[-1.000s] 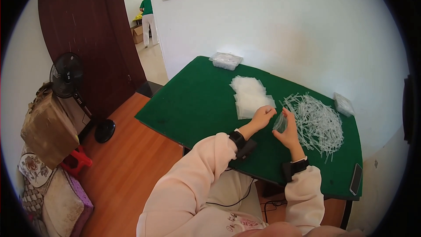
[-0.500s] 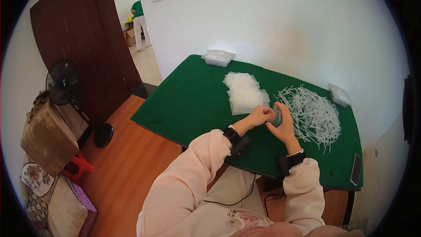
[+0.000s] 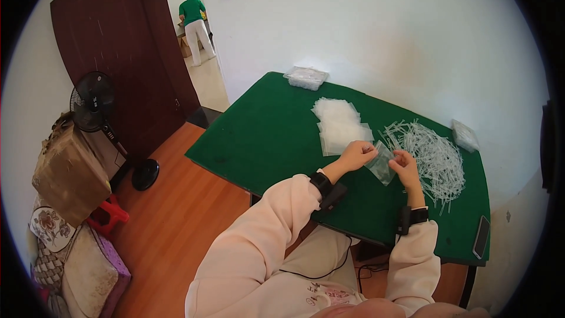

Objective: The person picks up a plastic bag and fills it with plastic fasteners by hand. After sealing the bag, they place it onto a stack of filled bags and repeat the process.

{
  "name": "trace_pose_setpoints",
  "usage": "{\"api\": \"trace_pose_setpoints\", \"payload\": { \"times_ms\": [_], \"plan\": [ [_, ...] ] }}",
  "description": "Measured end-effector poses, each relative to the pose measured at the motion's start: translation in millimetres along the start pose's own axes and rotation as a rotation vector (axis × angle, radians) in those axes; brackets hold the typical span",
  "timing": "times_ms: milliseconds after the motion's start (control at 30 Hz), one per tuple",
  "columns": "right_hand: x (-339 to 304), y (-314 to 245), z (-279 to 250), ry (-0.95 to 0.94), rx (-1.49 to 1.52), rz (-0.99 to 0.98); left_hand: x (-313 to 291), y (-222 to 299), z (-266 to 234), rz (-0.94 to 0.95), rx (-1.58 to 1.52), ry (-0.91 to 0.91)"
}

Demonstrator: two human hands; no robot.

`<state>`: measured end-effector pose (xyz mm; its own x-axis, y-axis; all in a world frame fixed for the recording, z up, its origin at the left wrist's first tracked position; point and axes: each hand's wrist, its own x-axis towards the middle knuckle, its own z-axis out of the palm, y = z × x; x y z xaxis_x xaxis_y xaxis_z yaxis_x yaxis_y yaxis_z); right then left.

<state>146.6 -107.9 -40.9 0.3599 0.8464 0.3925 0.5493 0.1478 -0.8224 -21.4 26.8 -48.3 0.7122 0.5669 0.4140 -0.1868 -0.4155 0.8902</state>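
Observation:
A small clear plastic bag [image 3: 381, 168] hangs between my two hands over the green-topped table [image 3: 241, 123]. At its upper left edge, my left hand [image 3: 358, 156] pinches it with thumb and fingertips. The fingers of my right hand [image 3: 407, 169] are closed at its right side. Just beyond my left hand lies a spread stack of clear flat bags [image 3: 342, 125]. Close to my right hand is a large heap of thin clear plastic sticks [image 3: 435, 165]; their exact kind is too small to tell.
Clear packs stand at the far left edge [image 3: 306, 78] and far right edge [image 3: 465, 135]. A phone [image 3: 481, 237] lies near the right edge. On the floor at left are a black fan [image 3: 94, 103], a cardboard box [image 3: 70, 171] and a red stool [image 3: 110, 215]. A person [image 3: 193, 20] stands beyond the doorway.
My hands have moved apart, and the bag, earlier bunched between them, is now spread out flat. The whole scene has shifted slightly to the right in view.

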Motion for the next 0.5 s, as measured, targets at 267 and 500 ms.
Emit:
{"api": "trace_pose_setpoints", "payload": {
  "times_ms": [267, 500],
  "plan": [
    [-1.5, -9.4, -9.6, 0.043, 0.477, 0.356, -4.2, 0.4, -11.5, 0.023, 0.062, -0.069],
    [-1.0, -6.8, -5.2, 0.351, -0.352, -0.092, 2.4, -9.1, -4.4, -0.001, 0.035, -0.088]
  ]
}}
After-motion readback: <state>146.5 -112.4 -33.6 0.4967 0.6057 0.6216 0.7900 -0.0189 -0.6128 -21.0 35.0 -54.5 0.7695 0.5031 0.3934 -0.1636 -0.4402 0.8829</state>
